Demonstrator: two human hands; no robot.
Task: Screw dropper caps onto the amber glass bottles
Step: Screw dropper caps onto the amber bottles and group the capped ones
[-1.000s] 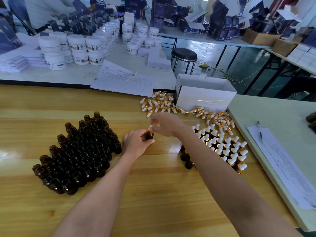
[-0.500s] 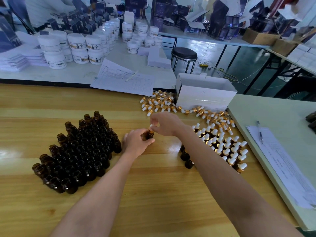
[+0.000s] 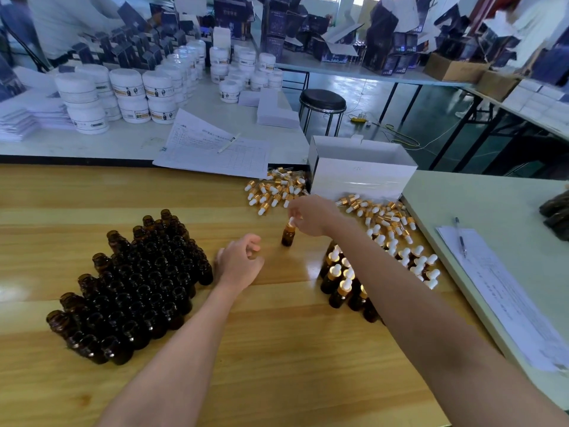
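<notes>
Topping upright dark-amber bottle (image 3: pixel 288 237): gold-collared white-bulbed cap (image 3: pixel 290 222), pinched by right hand (image 3: pixel 311 215).

Amber bottle (image 3: pixel 288 235) upright, white-bulbed dropper cap (image 3: pixel 290 222) on — uncapped bottles (image 3: pixel 135 285) clustered left

bare wooden table (image 3: pixel 277 349) is lying open between uncapped amber bottles (image 3: pixel 132 285) and capped bottles (image 3: pixel 338 295). dropper caps (image 3: pixel 274 192) are crowding beyond.

Left hand (image 3: pixel 238 261) hangs loosely curled; right hand (image 3: pixel 308 215) pinches a dropper cap (image 3: pixel 290 223).
</notes>
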